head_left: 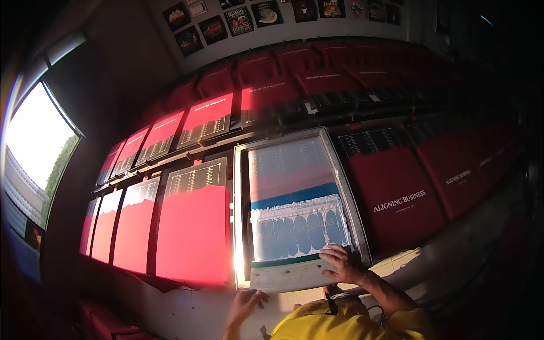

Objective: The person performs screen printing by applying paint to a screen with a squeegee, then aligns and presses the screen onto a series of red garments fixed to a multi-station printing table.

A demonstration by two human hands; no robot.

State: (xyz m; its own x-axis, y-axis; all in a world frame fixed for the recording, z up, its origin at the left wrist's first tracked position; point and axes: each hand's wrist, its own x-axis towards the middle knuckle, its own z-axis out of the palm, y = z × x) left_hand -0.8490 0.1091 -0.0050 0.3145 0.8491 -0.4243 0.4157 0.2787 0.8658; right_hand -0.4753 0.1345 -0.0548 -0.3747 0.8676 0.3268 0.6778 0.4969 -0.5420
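Note:
A screen-printing frame point(344, 195) with a pale metal rim lies over one of the boards in front of me. Its mesh point(283, 161) lets a red shirt show through faintly. White ink point(297, 211) is smeared in a ragged band across the blue stencil, with drips running toward me. My right hand point(343, 265) rests over the screen's near right corner, fingers spread and holding nothing. Just below the near left corner is my left hand point(247, 306), its fingers loosely extended and apart, with nothing seen in it.
Red shirts on boards line both sides, among them a sunlit shirt point(192, 238) at left and a shaded, printed shirt point(396, 198) at right. A rail point(198, 148) separates them from farther rows. Pictures point(238, 21) hang on the far wall; a bright window point(39, 141) is at left.

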